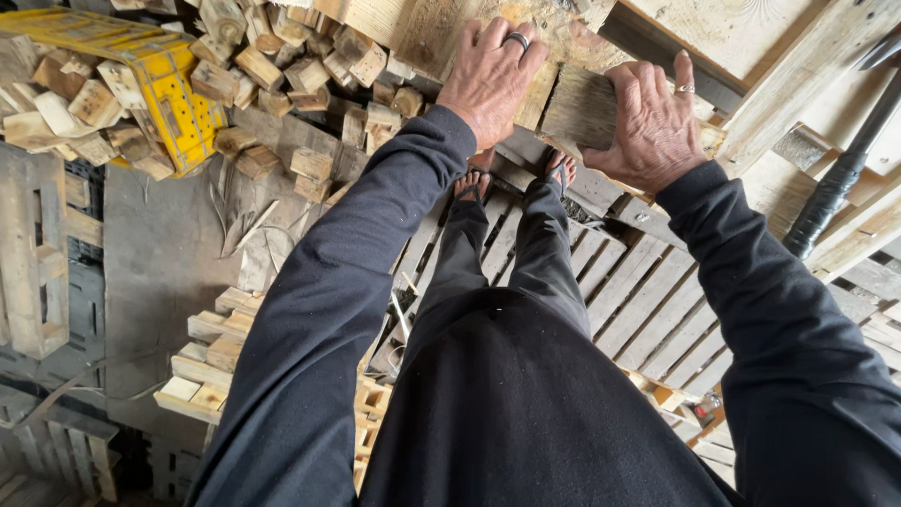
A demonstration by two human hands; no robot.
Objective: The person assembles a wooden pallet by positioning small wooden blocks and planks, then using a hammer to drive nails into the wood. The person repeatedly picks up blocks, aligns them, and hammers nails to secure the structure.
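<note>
My left hand [490, 80] lies flat, fingers spread on a wooden board [441, 28]; my right hand [652, 127] grips a wood block [582, 111], above the pallet [638, 300] I stand on

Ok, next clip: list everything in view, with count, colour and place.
wooden board: one, grey-brown, top centre, under both hands
wood offcuts: many, pale brown, heaped top left
plastic crate: one, yellow, among the offcuts
pallets: several, pale wood, underfoot and to either side
black handle: one, far right, leaning
sandals: two, dark, on the feet
left hand: ringed, flat on the board
right hand: ringed, gripping the board's edge
</note>
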